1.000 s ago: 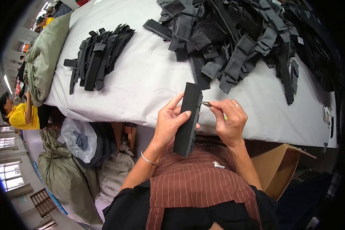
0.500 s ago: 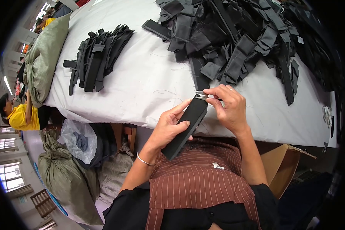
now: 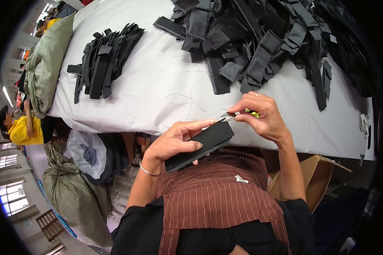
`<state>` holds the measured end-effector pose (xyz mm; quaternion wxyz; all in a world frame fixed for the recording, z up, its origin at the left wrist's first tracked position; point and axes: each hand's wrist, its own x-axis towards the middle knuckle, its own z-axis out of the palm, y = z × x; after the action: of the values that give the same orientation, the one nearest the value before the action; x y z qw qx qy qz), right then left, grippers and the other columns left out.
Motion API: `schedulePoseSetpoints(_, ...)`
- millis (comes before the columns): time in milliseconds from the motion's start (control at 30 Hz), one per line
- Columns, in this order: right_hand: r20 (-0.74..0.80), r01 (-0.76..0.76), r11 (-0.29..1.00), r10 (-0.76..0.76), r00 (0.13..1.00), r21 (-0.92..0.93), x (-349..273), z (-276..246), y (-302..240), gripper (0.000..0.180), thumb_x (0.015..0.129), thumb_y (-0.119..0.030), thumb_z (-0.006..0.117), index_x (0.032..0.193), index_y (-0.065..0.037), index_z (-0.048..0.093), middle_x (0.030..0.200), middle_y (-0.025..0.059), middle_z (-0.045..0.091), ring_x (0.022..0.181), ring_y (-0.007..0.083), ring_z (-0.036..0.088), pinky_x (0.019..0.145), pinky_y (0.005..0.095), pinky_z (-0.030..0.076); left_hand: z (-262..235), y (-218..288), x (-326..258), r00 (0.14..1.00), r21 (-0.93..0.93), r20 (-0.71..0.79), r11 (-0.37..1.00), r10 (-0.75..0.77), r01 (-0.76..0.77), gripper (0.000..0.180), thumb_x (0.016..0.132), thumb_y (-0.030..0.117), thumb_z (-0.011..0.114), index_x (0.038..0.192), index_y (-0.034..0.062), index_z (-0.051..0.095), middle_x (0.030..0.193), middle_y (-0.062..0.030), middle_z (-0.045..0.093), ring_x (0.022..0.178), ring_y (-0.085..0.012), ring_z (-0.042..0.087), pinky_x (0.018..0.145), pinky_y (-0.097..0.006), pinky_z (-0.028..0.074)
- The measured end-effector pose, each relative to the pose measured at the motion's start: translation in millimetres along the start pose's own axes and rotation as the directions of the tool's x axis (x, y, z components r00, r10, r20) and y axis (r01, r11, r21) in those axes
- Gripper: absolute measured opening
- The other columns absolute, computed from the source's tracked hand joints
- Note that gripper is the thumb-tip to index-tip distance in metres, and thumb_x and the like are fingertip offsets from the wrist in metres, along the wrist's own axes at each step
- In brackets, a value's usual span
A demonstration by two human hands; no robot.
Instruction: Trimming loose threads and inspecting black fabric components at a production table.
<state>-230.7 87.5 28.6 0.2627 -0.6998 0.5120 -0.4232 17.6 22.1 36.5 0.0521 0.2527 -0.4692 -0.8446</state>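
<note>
My left hand [image 3: 177, 143] is closed round a stiff black fabric strip [image 3: 206, 142], thumb on its face and index finger along its far edge. A small pair of thread snips [image 3: 228, 117], with pointed metal blades and a bit of yellow-green showing, is pinched in my right hand [image 3: 261, 114]. The blades meet the strip's far corner, by my left fingertip. Beyond my hands lies a large loose heap of black fabric strips [image 3: 259, 55]. To its left is a smaller stack of strips [image 3: 101, 68], laid roughly side by side.
White cloth covers the table [image 3: 157, 85], its near edge just beyond my apron. A cardboard box [image 3: 300, 178] stands below at the right. At the left are tied sacks [image 3: 74, 193], a clear plastic bag [image 3: 87, 155] and a person in yellow [image 3: 25, 129].
The strip has tilted flatter, its far end swinging right and nearer me. My right hand has shifted slightly right and nearer, and the snips' yellow-green part now shows.
</note>
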Motion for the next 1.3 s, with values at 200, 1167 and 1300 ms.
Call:
schedulePoseSetpoints(200,-0.078,-0.019,1.000,0.018,0.997,-0.019,-5.6,6.5,-1.0,0.015,0.072,0.003,0.070,0.085,-0.003,0.069,0.071,0.0055,0.064,0.064,0.0182,0.054,0.060,0.0288,0.041,-1.2,-3.4,0.9,1.000,0.041,0.022,0.999,-0.010,0.009,0.063,0.080,-0.009,0.049,0.141,0.0012,0.038,0.096,-0.0138,0.065,0.073,-0.0122,0.063,0.059,-0.024,0.057)
schedulePoseSetpoints(1167,-0.232,0.206,0.940,-0.271,0.934,-0.271,-29.0,78.5,-15.4,0.025,0.053,0.001,0.062,0.077,-0.007,0.059,0.064,0.0042,0.049,0.051,0.0211,0.050,0.046,0.0331,0.036,10.9,-37.4,41.7,0.840,-0.023,-0.471,0.948,0.270,-0.317,0.046,0.083,-0.012,0.052,0.127,0.0013,0.055,0.105,-0.0094,0.065,0.092,-0.0085,0.060,0.078,-0.021,0.049)
schedulePoseSetpoints(1300,-0.258,0.167,0.959,-0.225,0.940,-0.227,-31.8,84.1,-10.4,0.025,0.053,0.002,0.063,0.077,-0.007,0.060,0.063,0.0034,0.050,0.050,0.0204,0.050,0.045,0.0325,0.036,2.6,-32.9,32.2,0.917,-0.397,-0.336,0.851,0.214,-0.344,0.048,0.087,-0.003,0.056,0.134,0.0040,0.045,0.107,-0.0095,0.064,0.093,-0.0090,0.059,0.080,-0.024,0.049)
